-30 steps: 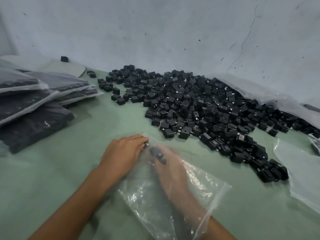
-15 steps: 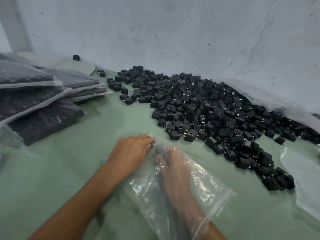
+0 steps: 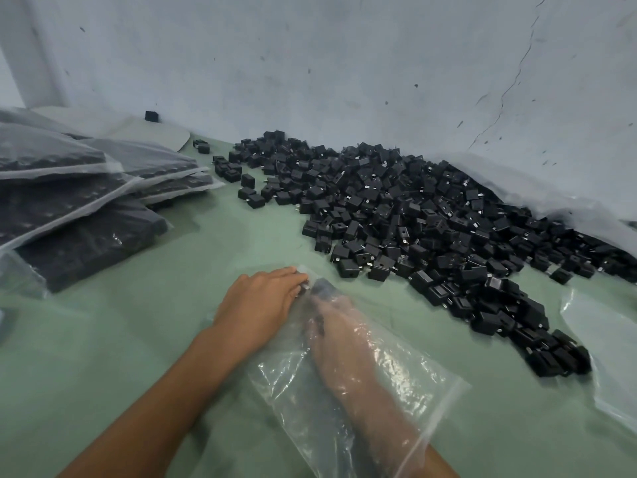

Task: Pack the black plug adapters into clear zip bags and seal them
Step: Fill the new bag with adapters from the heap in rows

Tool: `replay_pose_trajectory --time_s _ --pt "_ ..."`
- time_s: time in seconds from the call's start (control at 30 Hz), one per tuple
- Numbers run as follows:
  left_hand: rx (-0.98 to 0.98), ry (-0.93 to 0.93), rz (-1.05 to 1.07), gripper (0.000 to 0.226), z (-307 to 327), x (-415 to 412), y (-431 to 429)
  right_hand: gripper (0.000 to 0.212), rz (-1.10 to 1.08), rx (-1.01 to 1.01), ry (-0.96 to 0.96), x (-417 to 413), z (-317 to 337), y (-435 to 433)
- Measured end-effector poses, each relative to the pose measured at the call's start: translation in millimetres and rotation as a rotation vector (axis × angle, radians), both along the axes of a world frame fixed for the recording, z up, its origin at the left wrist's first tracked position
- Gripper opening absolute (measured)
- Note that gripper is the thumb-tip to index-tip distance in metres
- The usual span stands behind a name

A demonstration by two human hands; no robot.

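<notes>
A clear zip bag (image 3: 413, 384) lies on the green table (image 3: 120, 339) in front of me. My right hand (image 3: 341, 343) is inside it up to the forearm and reaches to its far corner. A black adapter (image 3: 322, 289) shows as a dark blur at the fingertips there. The plastic hides whether the fingers hold it. My left hand (image 3: 258, 301) lies outside the bag and pinches that far corner with curled fingers. A large pile of loose black plug adapters (image 3: 413, 219) spreads across the table beyond the bag, up to the wall.
Several filled bags (image 3: 86, 215) are stacked at the left. Another empty clear bag (image 3: 603, 357) lies at the right edge. A big plastic sheet (image 3: 534, 188) lies under the pile along the wall. One adapter (image 3: 150, 116) stands alone by the wall.
The view has swung slightly left, so the pile sits further right. Both hands stay at the bag's far corner; the right hand's fingers have shifted a little inside it.
</notes>
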State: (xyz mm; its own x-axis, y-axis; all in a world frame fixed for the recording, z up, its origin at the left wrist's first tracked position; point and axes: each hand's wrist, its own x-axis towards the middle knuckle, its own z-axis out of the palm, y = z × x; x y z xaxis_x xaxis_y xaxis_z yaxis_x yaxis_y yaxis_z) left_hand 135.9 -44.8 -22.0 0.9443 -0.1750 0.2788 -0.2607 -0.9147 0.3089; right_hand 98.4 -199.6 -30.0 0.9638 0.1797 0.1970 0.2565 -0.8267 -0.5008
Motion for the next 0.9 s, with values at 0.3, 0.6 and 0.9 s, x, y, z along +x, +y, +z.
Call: replay_pose_trajectory --time_s 0.3,0.6,0.9 --pt "-0.013 -0.023 -0.011 0.035 0.3 0.4 0.7 0.051 0.094 0.03 0.032 -1.2 -4.6 -2.1" --pt "-0.008 -0.018 -0.014 0.034 2.3 -2.4 -0.7 0.048 0.124 0.251 -0.097 -0.3 1.7 4.9" --pt "0.004 0.117 0.101 0.029 3.0 1.5 1.2 0.061 0.065 0.046 0.008 -1.5 2.1 -4.9"
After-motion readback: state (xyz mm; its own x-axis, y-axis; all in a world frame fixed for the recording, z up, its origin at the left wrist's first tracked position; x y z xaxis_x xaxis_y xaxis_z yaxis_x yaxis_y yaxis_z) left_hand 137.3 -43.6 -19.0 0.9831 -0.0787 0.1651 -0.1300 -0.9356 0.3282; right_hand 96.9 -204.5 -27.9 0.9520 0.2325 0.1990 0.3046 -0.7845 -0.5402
